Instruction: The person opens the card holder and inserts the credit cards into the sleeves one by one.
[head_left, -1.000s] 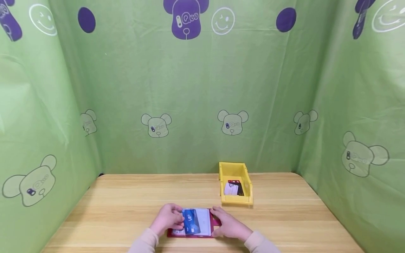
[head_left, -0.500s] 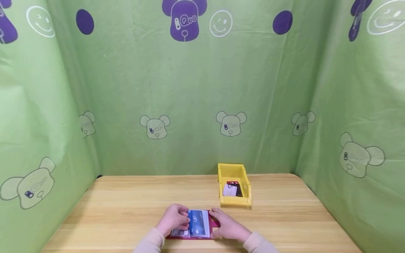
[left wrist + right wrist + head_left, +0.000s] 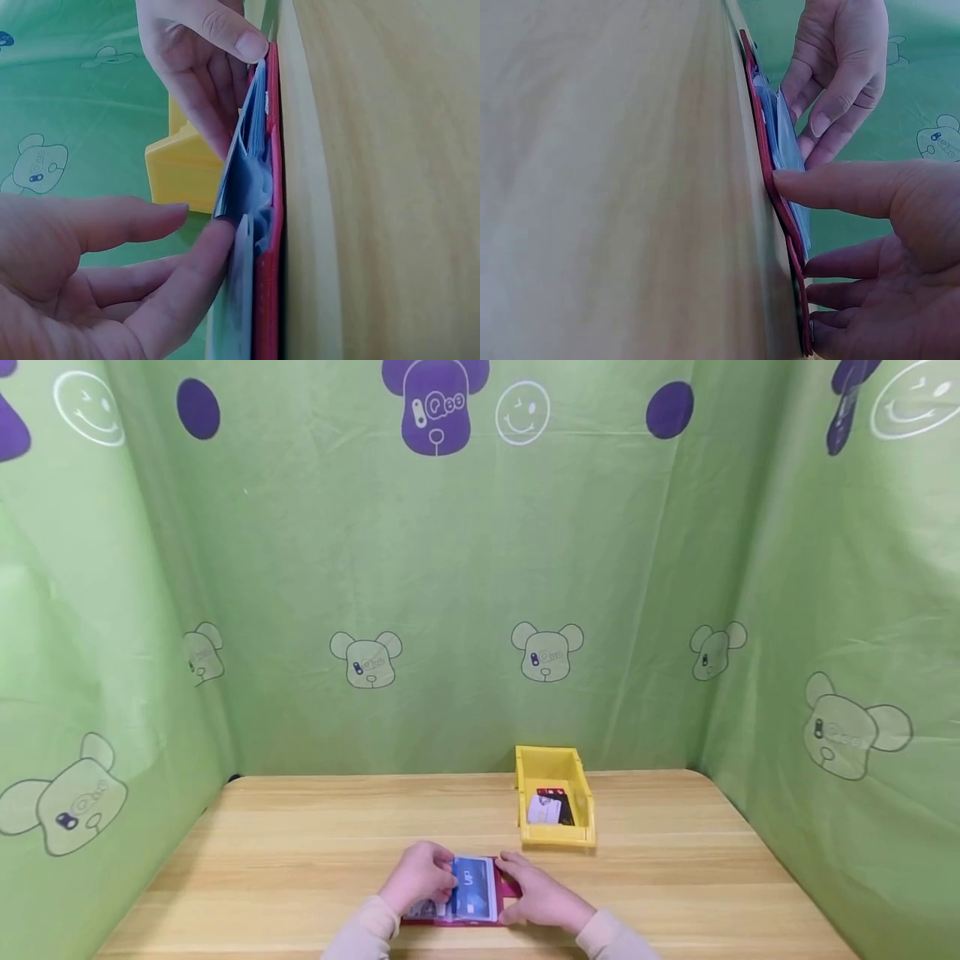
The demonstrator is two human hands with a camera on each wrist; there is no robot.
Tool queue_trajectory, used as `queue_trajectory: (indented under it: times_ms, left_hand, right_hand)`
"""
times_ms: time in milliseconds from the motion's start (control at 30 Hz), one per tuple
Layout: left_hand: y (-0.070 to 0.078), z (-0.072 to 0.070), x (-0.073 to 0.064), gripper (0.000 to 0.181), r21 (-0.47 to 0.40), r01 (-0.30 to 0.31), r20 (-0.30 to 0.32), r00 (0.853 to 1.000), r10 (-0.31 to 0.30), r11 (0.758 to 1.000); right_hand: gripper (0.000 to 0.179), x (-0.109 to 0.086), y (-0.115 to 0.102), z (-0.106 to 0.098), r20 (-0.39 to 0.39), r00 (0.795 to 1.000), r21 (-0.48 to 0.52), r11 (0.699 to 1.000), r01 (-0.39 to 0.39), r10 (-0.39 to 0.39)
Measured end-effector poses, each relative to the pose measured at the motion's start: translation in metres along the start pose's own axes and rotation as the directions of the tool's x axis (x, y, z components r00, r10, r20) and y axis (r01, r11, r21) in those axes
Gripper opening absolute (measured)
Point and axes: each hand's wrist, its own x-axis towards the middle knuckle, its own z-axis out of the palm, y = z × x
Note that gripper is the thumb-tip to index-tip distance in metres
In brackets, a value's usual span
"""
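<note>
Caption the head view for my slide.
Left hand and right hand at an open red card holder, blue card showing, yellow bin beyond.

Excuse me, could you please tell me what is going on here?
A person is handling an open red card holder with translucent plastic sleeves on a wood-grain table. The left hand has fingertips at the left edge of a blue rectangular card; I can't tell whether it is fully sleeved. The right hand rests on the holder's right edge. Farther back, a yellow plastic bin holds a white card, a black card and a red card.
</note>
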Motion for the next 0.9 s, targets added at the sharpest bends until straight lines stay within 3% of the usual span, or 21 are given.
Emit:
queue_trajectory:
  times_ms: [367, 600, 767, 900]
  left_hand:
    - [0.01, 0.005, 0.001, 0.034, 0.211, -0.045, -0.037, 0.998, 0.054, 0.976]
    - [0.01, 0.009, 0.006, 0.013, 0.321, -0.032, -0.077, 0.995, 0.06, 0.947]
    - [0.013, 0.012, 0.006, 0.022, 0.378, -0.009, -0.08, 0.996, 0.042, 0.926]
    - [0.018, 0.016, 0.006, 0.036, 0.451, 0.008, -0.09, 0.995, 0.036, 0.893]
  right_hand:
    - [0.086, 0.002, 0.002, -0.001, 0.003, 1.0, 0.002, 1.0, 0.005, -0.005]
    - [0.085, 0.002, 0.001, 0.0, 0.0, 1.0, -0.005, 1.0, 0.018, -0.018]
    - [0.085, 0.002, 0.001, 0.0, 0.001, 1.0, -0.019, 1.0, 0.018, -0.018]
    - [0.084, 0.001, 0.002, 0.0, 0.007, 1.0, -0.013, 1.0, 0.013, -0.013]
